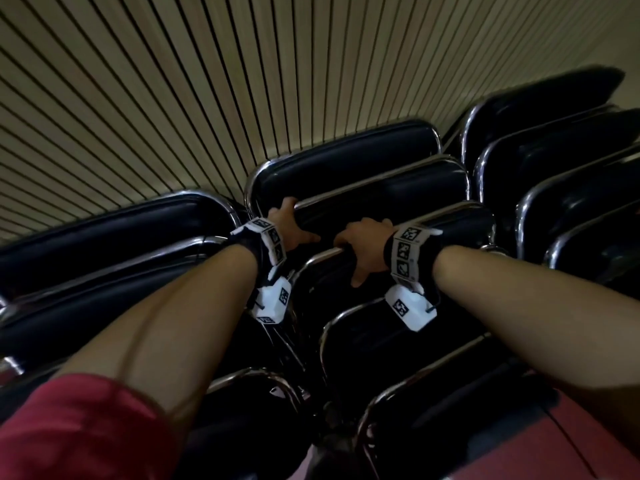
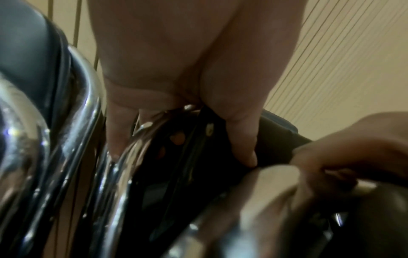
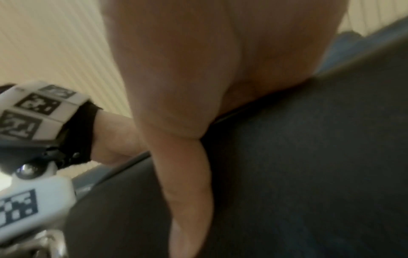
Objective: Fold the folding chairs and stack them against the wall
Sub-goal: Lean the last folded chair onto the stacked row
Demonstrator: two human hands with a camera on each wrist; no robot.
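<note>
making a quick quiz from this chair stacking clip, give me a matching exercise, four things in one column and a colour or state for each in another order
Things:
1. left hand
2. right hand
3. slatted wall
4. sleeve

Colour or state:
A. red, at the near edge of the head view
B. beige with thin dark lines, behind the chairs
C. gripping the top rail of a folded chair in the stack
D. curled over the chrome top rail of the nearest chair

Pairs: 1-C, 2-D, 3-B, 4-A
</note>
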